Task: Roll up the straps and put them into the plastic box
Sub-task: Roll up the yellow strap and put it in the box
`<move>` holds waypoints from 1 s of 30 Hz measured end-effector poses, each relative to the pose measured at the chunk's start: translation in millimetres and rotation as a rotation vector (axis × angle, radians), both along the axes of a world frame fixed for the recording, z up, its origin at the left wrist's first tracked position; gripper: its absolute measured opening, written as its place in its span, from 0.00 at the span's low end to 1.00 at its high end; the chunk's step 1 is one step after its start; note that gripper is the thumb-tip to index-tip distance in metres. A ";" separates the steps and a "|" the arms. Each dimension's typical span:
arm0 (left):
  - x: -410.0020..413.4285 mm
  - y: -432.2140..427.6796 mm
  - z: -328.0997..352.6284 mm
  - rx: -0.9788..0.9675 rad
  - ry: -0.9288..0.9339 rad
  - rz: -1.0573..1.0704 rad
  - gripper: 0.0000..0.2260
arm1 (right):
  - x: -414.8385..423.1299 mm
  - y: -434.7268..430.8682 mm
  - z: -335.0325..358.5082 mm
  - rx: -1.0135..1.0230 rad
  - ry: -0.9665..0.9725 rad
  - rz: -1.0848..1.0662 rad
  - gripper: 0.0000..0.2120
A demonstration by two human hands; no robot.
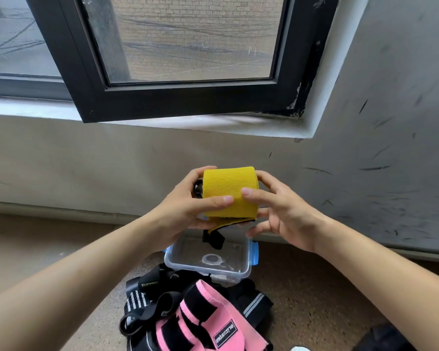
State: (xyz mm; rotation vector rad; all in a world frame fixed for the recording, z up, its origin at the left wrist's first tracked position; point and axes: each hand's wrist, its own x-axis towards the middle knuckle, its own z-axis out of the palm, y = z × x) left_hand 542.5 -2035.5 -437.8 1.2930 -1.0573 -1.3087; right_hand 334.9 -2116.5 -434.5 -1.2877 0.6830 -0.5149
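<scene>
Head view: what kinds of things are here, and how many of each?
Rolled yellow strap: 1
Clear plastic box: 1
Tangled heap of pink and black straps: 1, too tangled to count singly
Hands: 2, left hand and right hand, both holding the roll
Total: 5

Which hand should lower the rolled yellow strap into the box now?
Likely left. The left hand wraps the rolled yellow fabric strap, thumb across its front, above the clear plastic box; the right hand only pinches its end, lower fingers free.
</scene>
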 end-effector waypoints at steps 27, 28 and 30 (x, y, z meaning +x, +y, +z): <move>31.4 -39.0 -165.9 0.251 0.192 0.361 0.39 | 108.3 -36.1 -162.3 0.234 0.007 -0.370 0.26; 32.7 -36.5 -178.3 0.282 0.178 0.331 0.39 | 109.4 -37.9 -174.5 0.217 0.027 -0.370 0.24; 37.1 -32.0 -200.3 0.341 0.111 0.274 0.39 | 110.0 -41.3 -198.9 0.162 0.085 -0.353 0.22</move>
